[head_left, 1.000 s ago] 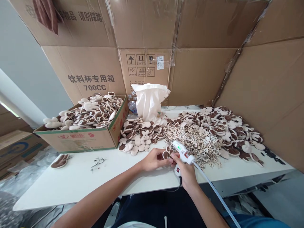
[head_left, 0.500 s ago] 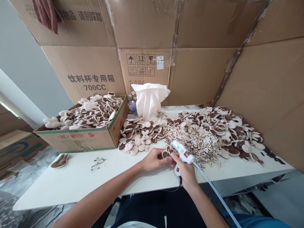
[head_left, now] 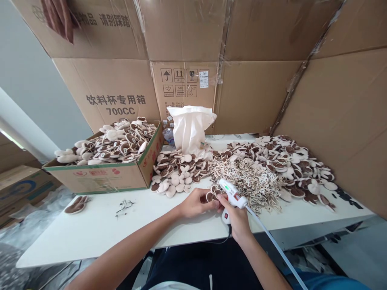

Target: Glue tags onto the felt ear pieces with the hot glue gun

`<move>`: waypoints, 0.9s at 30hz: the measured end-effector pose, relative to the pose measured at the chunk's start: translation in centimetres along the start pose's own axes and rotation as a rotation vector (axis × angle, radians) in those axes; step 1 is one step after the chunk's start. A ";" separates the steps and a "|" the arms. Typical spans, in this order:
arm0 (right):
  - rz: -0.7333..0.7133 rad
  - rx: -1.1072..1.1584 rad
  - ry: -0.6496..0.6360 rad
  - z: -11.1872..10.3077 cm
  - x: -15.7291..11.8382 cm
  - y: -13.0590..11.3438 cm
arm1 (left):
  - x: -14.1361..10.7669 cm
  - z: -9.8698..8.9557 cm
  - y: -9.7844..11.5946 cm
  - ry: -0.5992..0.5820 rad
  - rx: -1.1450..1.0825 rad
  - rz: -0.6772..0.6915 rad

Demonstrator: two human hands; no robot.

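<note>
My left hand point(head_left: 193, 202) is closed on a small brown-and-cream fabric piece point(head_left: 212, 195) with rounded lobes, near the front edge of the white table. In my right hand point(head_left: 238, 221) is a white glue gun point(head_left: 231, 190) with a small green display; a long pale glue stick point(head_left: 276, 246) runs out of its back end. The right fingertips meet the left ones at the fabric piece. Fingers partly cover that piece, and I cannot make out the gun's nozzle tip. Just beyond the gun lies a heap of small cream loops point(head_left: 250, 177).
A cardboard box point(head_left: 99, 179) full of similar fabric pieces stands at the left. More pieces point(head_left: 290, 161) are heaped at the right, others point(head_left: 178, 177) in the middle before a white bag point(head_left: 190, 127). One piece point(head_left: 76, 204) and dark scraps point(head_left: 124, 206) lie left. Cardboard walls point(head_left: 254, 92) enclose the back.
</note>
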State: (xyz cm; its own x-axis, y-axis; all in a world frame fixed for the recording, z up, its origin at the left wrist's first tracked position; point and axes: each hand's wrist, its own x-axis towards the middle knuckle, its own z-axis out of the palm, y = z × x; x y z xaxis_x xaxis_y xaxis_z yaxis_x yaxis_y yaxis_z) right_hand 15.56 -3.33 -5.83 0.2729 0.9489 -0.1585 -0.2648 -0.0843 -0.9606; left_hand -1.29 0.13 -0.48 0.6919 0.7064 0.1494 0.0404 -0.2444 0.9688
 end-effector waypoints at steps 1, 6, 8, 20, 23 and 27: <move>0.000 -0.002 0.004 0.0 0.0 0.0 | 0.0 0.0 0.0 -0.006 0.004 -0.001; 0.000 -0.010 0.026 0.2 -0.1 -0.2 | 0.0 0.0 -0.3 -0.003 0.003 -0.029; 0.001 -0.008 0.030 0.2 -0.2 -0.3 | 0.0 0.0 -0.3 0.003 0.002 -0.035; -0.014 -0.013 0.013 0.1 0.0 0.0 | 0.0 0.1 -0.1 0.006 0.045 -0.011; -0.007 -0.012 0.001 0.0 -0.1 0.0 | 0.0 0.1 0.0 0.011 0.067 -0.014; 0.000 -0.006 -0.003 0.0 -0.1 -0.2 | 0.0 0.1 0.1 0.012 0.082 -0.026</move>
State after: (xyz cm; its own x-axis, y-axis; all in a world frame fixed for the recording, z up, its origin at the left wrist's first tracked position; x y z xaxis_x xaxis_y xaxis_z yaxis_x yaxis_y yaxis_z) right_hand 15.55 -3.42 -5.64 0.2699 0.9498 -0.1580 -0.2593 -0.0863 -0.9619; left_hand -1.18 0.01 -0.36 0.6811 0.7209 0.1276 0.1169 -0.2792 0.9531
